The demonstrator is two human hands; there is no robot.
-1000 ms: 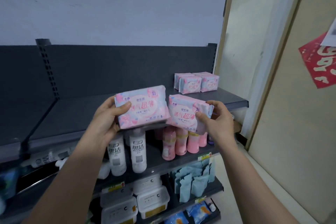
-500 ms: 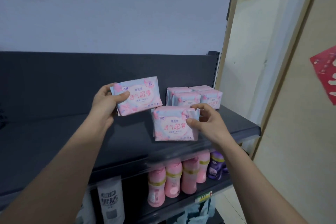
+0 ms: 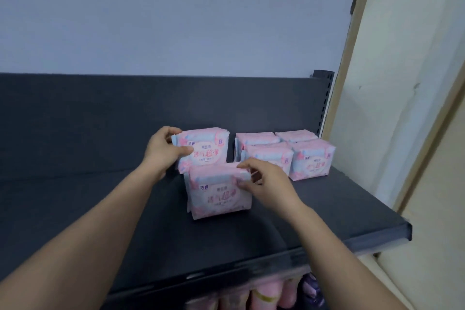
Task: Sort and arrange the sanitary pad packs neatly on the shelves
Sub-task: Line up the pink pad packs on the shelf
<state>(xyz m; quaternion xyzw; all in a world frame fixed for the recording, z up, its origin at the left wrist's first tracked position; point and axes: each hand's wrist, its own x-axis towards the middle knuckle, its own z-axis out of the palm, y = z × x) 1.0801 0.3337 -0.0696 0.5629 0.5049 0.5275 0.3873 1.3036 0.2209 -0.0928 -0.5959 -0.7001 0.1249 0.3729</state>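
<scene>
Flat, dimmish indoor light, soft all over
Shadows are faint and soft, the dark shelf (image 3: 327,211) swallows detail, the pink bottles (image 3: 264,297) under its front lip are smeared by blur, and the door frame (image 3: 351,58) on the right leans with wide-angle warp.

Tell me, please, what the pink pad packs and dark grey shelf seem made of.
Pink-and-blue pad packs: probably thin plastic film, slightly glossy; wrap puckers at sealed edges. Dark grey shelf: likely painted metal, matte; thin folded lip, perforated upright.

Shelf (image 3: 75,196) bare leftward; stacked packs (image 3: 312,158) crowd the right.
</scene>
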